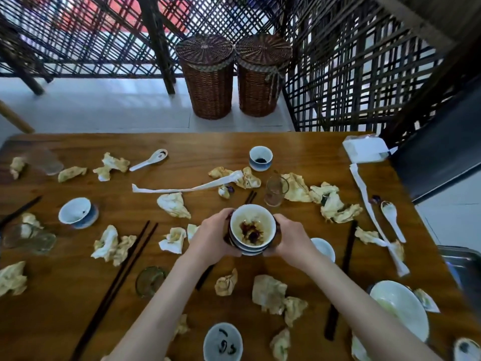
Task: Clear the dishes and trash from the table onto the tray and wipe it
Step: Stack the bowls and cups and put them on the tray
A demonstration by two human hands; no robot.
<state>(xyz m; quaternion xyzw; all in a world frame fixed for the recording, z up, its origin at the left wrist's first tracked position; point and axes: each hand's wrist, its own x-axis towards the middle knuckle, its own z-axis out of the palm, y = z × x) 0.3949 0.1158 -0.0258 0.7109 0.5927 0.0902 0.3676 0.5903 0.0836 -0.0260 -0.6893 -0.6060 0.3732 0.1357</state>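
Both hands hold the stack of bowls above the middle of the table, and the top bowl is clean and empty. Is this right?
Not quite. In the head view, the left hand and right hand do hold the stack of bowls above the middle of the table, but the top bowl is not clean: dark red-brown food remains and a yellowish film lie inside it.

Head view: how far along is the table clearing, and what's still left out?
Done: a few white bowls are already nested into one stack. In hand: the left hand and right hand grip that stack above the brown wooden table. Left: crumpled yellowish napkins, dark chopsticks, a white ceramic spoon, a clear glass and other bowls. No wiping shows yet.
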